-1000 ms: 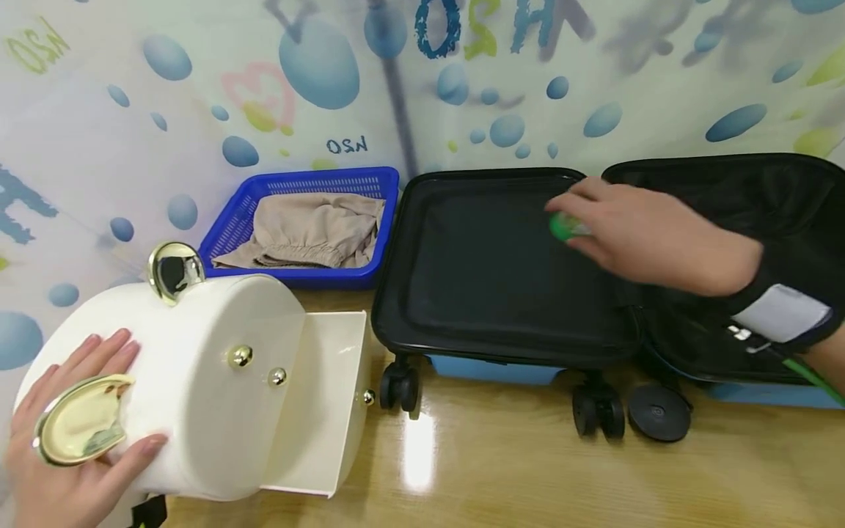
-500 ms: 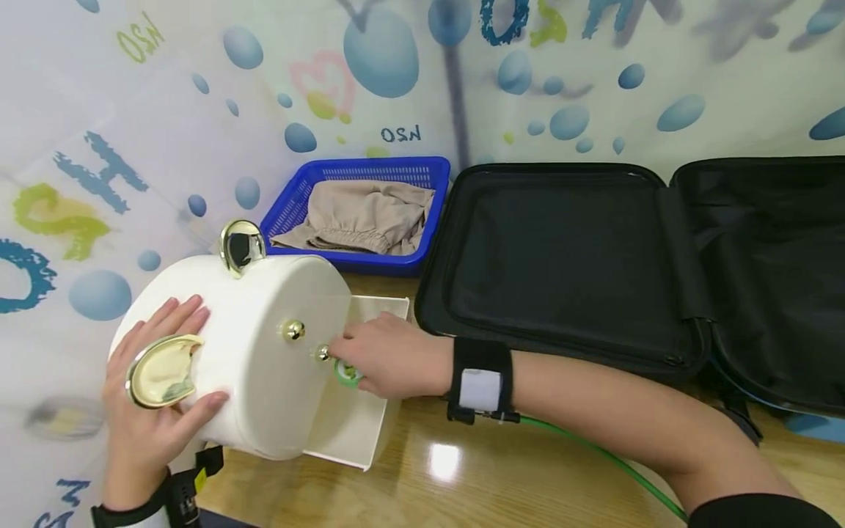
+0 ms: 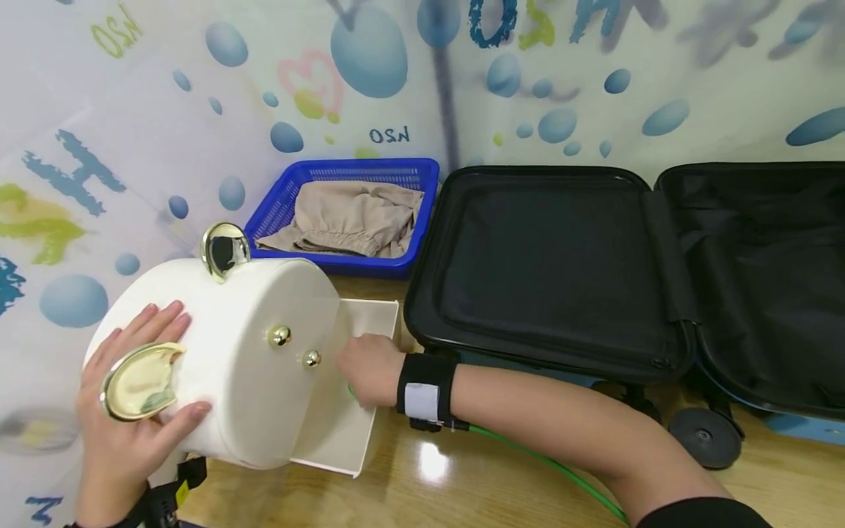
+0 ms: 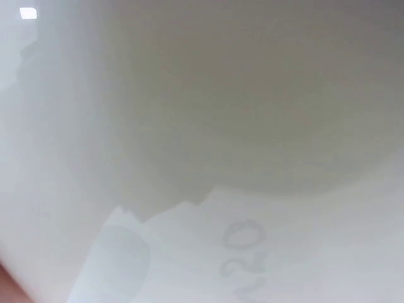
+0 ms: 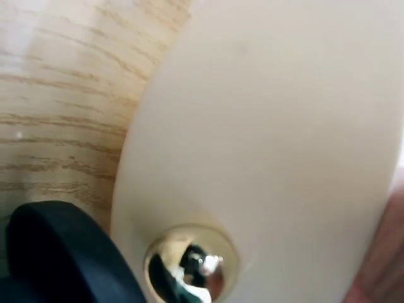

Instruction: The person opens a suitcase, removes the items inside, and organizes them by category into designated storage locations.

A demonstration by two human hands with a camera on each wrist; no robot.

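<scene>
The cream round storage box (image 3: 218,359) lay on its side on the worktop (image 3: 515,477), its long axis running from the person's left toward the open black suitcase (image 3: 554,271), with its mouth and the hinged lid (image 3: 350,396) pointing that way. The left hand (image 3: 132,411) rested on the box's curved wall at the end away from the suitcase, fingers spread and fairly straight round a gold ear-shaped fitting (image 3: 135,380), steadying the box rather than gripping it. The right hand (image 3: 366,367) was the one nearer the mouth: it reached in over the lid, on the suitcase side of the box, just past the two gold studs (image 3: 293,347). Its fingers were hidden behind the box's rim. A sliver of green (image 3: 350,390) showed under the palm, so it probably had hold of a small green thing, but I could not tell how tightly the hand was closed. Beyond the box, a blue basket (image 3: 277,213) held folded beige clothing (image 3: 350,220).
</scene>
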